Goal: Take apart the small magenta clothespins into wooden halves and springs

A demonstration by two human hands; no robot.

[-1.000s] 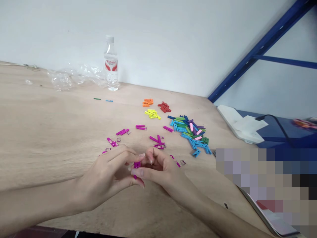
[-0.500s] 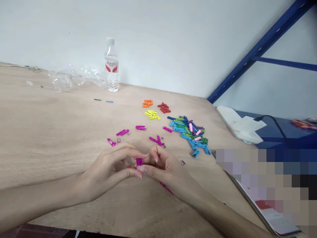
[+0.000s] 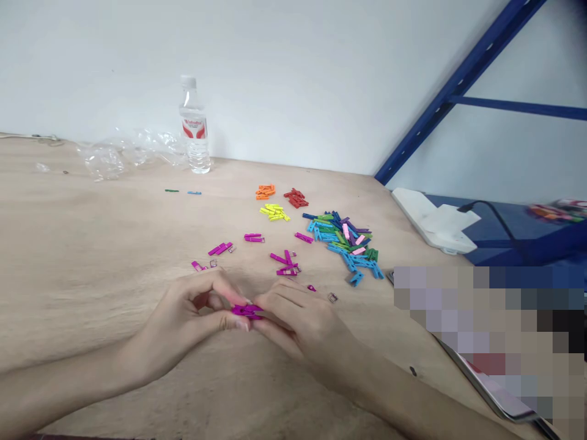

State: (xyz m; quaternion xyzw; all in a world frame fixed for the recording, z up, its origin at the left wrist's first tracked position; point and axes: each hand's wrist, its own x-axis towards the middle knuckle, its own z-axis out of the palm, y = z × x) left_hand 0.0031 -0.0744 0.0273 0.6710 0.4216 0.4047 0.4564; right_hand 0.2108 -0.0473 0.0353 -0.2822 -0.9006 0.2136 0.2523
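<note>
My left hand (image 3: 192, 318) and my right hand (image 3: 302, 321) meet low in the middle of the view, pinching a magenta wooden clothespin (image 3: 246, 311) between their fingertips. The clothespin lies roughly flat, and the fingers hide part of it. Just beyond my hands lie loose magenta clothespin parts (image 3: 284, 263) and small metal springs (image 3: 332, 297). Farther back are a mixed heap of blue, green, purple and pink clothespins (image 3: 342, 241) and smaller groups of yellow (image 3: 274, 212), orange (image 3: 265, 192) and red (image 3: 296, 197) ones.
All of this is on a light wooden table (image 3: 92, 244). A plastic water bottle (image 3: 194, 131) and crumpled clear plastic (image 3: 105, 160) stand at the back by the wall. A blue metal shelf frame (image 3: 440, 104) and a white object (image 3: 435, 220) are at the right. The lower right is pixelated.
The magenta clothespin has turned from a short upright shape to lying sideways between my hands. My fingers now press along it. The whole view has shifted slightly left.
</note>
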